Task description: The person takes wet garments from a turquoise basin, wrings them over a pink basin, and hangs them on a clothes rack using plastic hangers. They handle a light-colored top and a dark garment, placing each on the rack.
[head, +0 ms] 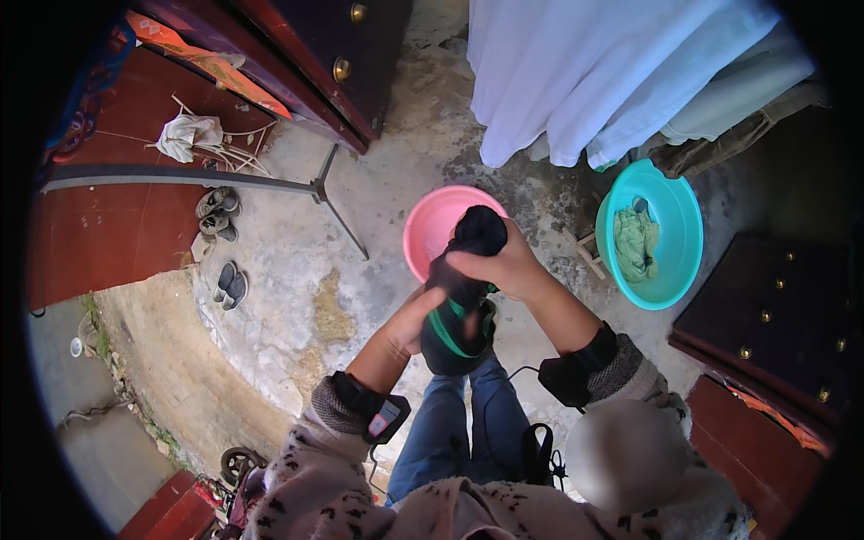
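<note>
Between my hands is a bunched black cloth item with green trim (pixel 459 324), perhaps a garment; its exact kind is hard to tell. My right hand (pixel 503 260) grips its upper, rolled part, thumb across the front. Lower down on the left, my left hand (pixel 415 320) holds its side, slightly blurred, with the fingers partly hidden behind the cloth. Beneath and beyond the cloth, a pink plastic basin (pixel 425 223) stands on the concrete floor. The cloth covers much of the basin's near right side.
A turquoise basin (pixel 678 270) with green cloth (pixel 634 243) stands at right. White fabric (pixel 574 81) hangs above it. A metal rack's leg (pixel 344 229) reaches the floor at left, near several shoes (pixel 233 287). Dark studded doors (pixel 763 317) flank the space.
</note>
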A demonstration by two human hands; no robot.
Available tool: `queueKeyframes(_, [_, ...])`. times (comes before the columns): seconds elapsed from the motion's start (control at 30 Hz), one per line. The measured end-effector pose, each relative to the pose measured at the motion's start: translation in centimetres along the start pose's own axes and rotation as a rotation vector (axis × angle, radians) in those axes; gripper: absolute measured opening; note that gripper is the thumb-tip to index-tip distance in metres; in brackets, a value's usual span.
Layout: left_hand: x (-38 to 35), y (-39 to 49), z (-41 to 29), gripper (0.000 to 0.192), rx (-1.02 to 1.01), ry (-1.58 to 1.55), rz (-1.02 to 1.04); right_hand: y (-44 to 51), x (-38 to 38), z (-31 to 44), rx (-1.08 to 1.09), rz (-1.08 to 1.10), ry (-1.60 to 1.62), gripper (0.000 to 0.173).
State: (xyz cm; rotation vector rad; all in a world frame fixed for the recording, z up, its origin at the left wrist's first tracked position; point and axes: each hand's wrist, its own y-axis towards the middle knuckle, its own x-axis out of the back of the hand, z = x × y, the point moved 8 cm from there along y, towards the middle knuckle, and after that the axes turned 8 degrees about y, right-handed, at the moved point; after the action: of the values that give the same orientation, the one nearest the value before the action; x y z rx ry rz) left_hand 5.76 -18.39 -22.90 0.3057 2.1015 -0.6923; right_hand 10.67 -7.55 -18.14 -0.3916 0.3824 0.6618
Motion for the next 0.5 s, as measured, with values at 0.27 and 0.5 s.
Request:
queueKeyframes(0.27, [0.7, 2.0, -2.6, 0.044, 0.087, 0.666, -0.351, 2.7, 2.9, -1.5, -0.134, -0.268, -0.345, 0.014])
queueKeyframes(0.5, [4.3, 5.1, -2.6, 0.036, 0.002, 0.741, -0.436, 6.3, 5.8, -4.2, -0.184, -0.335, -0.64, 0.032])
